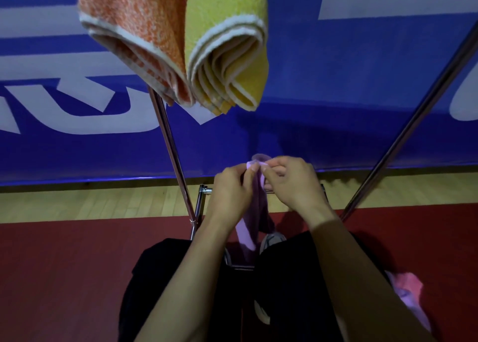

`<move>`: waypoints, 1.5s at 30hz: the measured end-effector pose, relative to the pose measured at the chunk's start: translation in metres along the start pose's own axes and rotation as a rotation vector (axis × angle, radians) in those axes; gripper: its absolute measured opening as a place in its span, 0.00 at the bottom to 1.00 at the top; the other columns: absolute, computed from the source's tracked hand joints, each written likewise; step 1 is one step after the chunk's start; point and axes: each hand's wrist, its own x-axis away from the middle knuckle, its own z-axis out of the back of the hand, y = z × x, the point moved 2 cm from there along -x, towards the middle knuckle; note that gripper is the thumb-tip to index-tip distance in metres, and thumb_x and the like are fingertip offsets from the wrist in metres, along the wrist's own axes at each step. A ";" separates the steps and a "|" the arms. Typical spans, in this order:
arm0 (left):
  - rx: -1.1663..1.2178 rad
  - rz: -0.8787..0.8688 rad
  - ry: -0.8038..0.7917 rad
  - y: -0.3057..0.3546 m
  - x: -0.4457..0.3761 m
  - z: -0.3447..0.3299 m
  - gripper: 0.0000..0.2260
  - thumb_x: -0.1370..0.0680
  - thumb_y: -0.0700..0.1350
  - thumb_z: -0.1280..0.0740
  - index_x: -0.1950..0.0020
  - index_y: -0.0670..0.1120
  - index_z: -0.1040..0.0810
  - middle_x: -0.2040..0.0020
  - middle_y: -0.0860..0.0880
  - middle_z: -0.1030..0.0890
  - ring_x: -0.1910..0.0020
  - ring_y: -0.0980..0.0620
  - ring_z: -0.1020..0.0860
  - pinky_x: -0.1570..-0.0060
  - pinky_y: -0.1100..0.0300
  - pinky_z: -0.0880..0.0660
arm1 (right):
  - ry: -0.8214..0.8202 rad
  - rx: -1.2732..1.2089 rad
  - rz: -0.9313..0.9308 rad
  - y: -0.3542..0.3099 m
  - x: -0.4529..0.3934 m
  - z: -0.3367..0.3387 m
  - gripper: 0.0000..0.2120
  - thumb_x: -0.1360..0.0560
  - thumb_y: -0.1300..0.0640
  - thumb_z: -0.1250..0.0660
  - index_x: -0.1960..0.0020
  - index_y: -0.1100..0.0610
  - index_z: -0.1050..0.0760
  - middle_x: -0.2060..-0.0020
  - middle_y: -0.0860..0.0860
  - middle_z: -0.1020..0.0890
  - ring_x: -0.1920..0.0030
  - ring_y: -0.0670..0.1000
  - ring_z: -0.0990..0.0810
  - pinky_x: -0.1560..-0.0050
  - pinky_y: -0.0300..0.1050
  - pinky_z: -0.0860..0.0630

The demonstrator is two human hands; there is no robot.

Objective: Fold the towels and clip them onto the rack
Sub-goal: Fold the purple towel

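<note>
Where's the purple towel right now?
In the head view, the purple towel hangs at centre, pinched at its top by the left hand and right hand, below the hanging orange towel and yellow towel.

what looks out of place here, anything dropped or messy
A pink and lilac cloth lies crumpled on the red floor by the person's right side, unfolded, while the orange towel and yellow towel hang folded.

I see the rack [172, 145] standing on the floor [64, 259], its chrome legs slanting down from either side to a low frame at the base. The floor is dark red under it, with a strip of pale wood further back. Up top, an orange towel [134, 36] and a yellow towel [227, 44] hang folded, touching each other.
</note>
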 end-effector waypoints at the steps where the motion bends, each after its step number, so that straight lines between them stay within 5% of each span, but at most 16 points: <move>1: -0.003 -0.011 0.000 0.001 0.000 -0.001 0.17 0.13 0.52 0.39 0.55 0.47 0.17 0.78 0.55 0.29 0.75 0.58 0.29 0.73 0.65 0.36 | -0.004 -0.010 0.008 -0.003 0.002 0.001 0.06 0.19 0.52 0.30 0.47 0.53 0.16 0.61 0.46 0.12 0.63 0.44 0.13 0.50 0.50 0.14; 6: -0.016 -0.014 0.028 -0.002 -0.002 0.001 0.19 0.13 0.51 0.40 0.62 0.49 0.24 0.77 0.52 0.31 0.75 0.56 0.30 0.72 0.64 0.39 | -0.026 -0.013 0.056 -0.007 0.005 0.000 0.07 0.19 0.51 0.31 0.48 0.52 0.16 0.61 0.47 0.12 0.63 0.43 0.13 0.50 0.51 0.14; 15: -0.082 -0.030 -0.002 -0.005 -0.002 -0.002 0.20 0.12 0.53 0.41 0.60 0.47 0.20 0.75 0.54 0.28 0.74 0.57 0.27 0.72 0.66 0.37 | -0.079 -0.065 0.048 -0.007 0.006 -0.003 0.07 0.18 0.56 0.32 0.46 0.50 0.15 0.60 0.43 0.12 0.60 0.41 0.13 0.50 0.44 0.14; 21: -0.132 -0.098 -0.146 -0.012 0.000 -0.007 0.13 0.15 0.52 0.36 0.45 0.43 0.19 0.63 0.51 0.19 0.64 0.53 0.21 0.64 0.64 0.29 | -0.246 -0.306 -0.052 0.005 0.002 -0.003 0.16 0.17 0.65 0.37 0.43 0.47 0.16 0.50 0.46 0.12 0.47 0.44 0.13 0.40 0.47 0.17; 26: -0.133 -0.090 -0.029 -0.012 0.002 0.000 0.09 0.17 0.47 0.30 0.53 0.43 0.21 0.69 0.53 0.24 0.68 0.53 0.25 0.70 0.71 0.36 | -0.389 -0.499 -0.137 0.012 -0.002 -0.001 0.15 0.17 0.67 0.38 0.35 0.59 0.19 0.45 0.57 0.13 0.42 0.50 0.14 0.35 0.47 0.20; 33: 0.059 -0.007 -0.012 -0.010 0.002 0.023 0.10 0.14 0.50 0.37 0.54 0.50 0.22 0.67 0.53 0.22 0.69 0.61 0.27 0.67 0.65 0.32 | -0.233 -0.466 -0.048 0.011 -0.006 -0.002 0.11 0.18 0.61 0.32 0.41 0.47 0.18 0.44 0.50 0.13 0.43 0.48 0.14 0.39 0.48 0.18; 36: 0.150 -0.008 -0.032 -0.010 0.007 0.037 0.12 0.14 0.49 0.37 0.57 0.52 0.26 0.65 0.59 0.23 0.65 0.62 0.26 0.63 0.63 0.30 | -0.098 -0.077 -0.067 0.025 -0.013 0.007 0.28 0.23 0.48 0.26 0.26 0.45 0.31 0.30 0.51 0.25 0.34 0.50 0.21 0.36 0.53 0.21; 40: 0.288 -0.058 -0.102 -0.012 0.013 0.056 0.11 0.13 0.50 0.38 0.53 0.48 0.24 0.59 0.52 0.20 0.56 0.56 0.22 0.52 0.56 0.26 | -0.268 0.084 -0.003 0.029 -0.007 0.011 0.54 0.31 0.42 0.20 0.18 0.39 0.53 0.21 0.54 0.40 0.22 0.53 0.35 0.25 0.57 0.32; 42: 0.342 -0.068 -0.144 -0.014 0.014 0.063 0.13 0.14 0.51 0.38 0.48 0.43 0.22 0.52 0.41 0.17 0.51 0.51 0.19 0.47 0.51 0.24 | -0.362 0.063 0.066 0.023 -0.001 0.010 0.55 0.32 0.42 0.19 0.19 0.36 0.54 0.20 0.50 0.38 0.22 0.48 0.35 0.24 0.53 0.33; 45: 0.433 -0.034 -0.180 -0.012 0.019 0.069 0.12 0.13 0.46 0.40 0.45 0.37 0.23 0.54 0.44 0.17 0.52 0.52 0.18 0.50 0.59 0.22 | -0.423 0.104 0.099 0.023 0.000 0.010 0.55 0.34 0.39 0.19 0.20 0.36 0.52 0.26 0.43 0.28 0.32 0.44 0.23 0.29 0.48 0.27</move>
